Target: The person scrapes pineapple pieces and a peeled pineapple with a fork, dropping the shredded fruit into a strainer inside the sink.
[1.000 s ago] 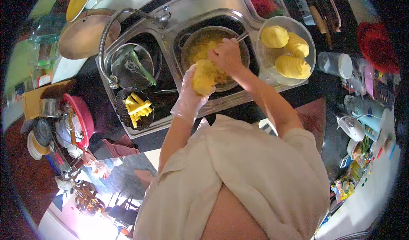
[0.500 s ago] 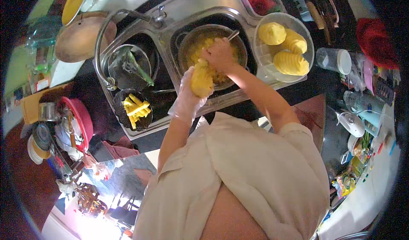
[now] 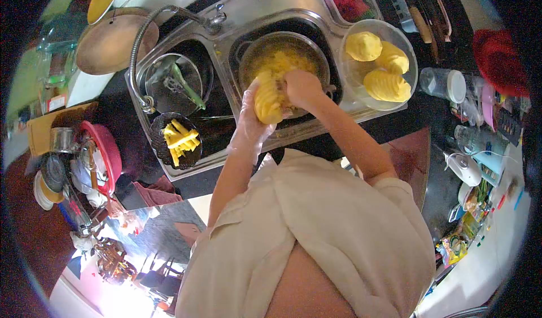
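In my left hand (image 3: 252, 117), which wears a clear plastic glove, is a peeled pineapple (image 3: 267, 99) with slanting grooves cut in its side. My bare right hand (image 3: 305, 89) is closed against the pineapple's right side. A thin metal tool showed above that fist a moment ago; the fingers and the pineapple now mostly hide it. Both hands are over the near side of a round metal pot (image 3: 326, 58) standing in the right sink basin. Yellow scraps (image 3: 285, 61) lie inside the pot.
Right of the pot, a clear plastic tub (image 3: 351, 83) holds 3 peeled pineapples (image 3: 387, 85). A black basket (image 3: 161, 140) with yellow sticks sits at front left. The left basin holds a pot with a green-handled tool (image 3: 189, 86), beneath a flexible faucet (image 3: 134, 58).
My right hand has moved down and right, from above the pineapple to its side. The pineapple has turned more upright, showing its grooves. The metal tool no longer sticks out above the fist.
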Available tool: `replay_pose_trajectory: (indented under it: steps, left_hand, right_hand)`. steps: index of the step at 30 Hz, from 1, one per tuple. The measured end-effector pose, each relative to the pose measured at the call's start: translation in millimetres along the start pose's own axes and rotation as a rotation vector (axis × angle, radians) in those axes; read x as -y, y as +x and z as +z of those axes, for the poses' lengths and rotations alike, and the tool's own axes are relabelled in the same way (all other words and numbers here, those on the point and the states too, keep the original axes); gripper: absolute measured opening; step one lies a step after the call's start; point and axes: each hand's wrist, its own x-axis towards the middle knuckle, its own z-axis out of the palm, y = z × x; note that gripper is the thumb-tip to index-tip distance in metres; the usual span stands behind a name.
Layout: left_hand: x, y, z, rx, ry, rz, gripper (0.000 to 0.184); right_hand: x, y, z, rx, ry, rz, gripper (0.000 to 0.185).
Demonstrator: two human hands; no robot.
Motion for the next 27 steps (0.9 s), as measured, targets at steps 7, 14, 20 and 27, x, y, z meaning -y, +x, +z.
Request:
replay_pose_trajectory:
  steps: [7, 14, 20, 27]
  left_hand:
    - [-3.6, 19.8, -8.9, -0.110, -0.045, 0.119, 0.033]
    - [-6.3, 5.4, -0.1, -0.142, -0.213, 0.036, 0.031]
    - [-4.3, -5.5, -4.4, -0.105, -0.270, 0.037, 0.035]
    - [7.1, -4.5, -14.6, -0.051, 0.282, 0.371, 0.033]
  right_hand:
    - [5.9, -15.9, -50.5, -0.182, -0.004, 0.009, 0.032]
    - [12.0, -6.4, -49.1, -0.481, 0.086, -0.353, 0.039]
    - [3.0, 26.3, -24.2, -0.633, 0.119, -0.540, 0.029]
    - [16.6, 15.3, -39.2, -0.556, 0.186, -0.574, 0.025]
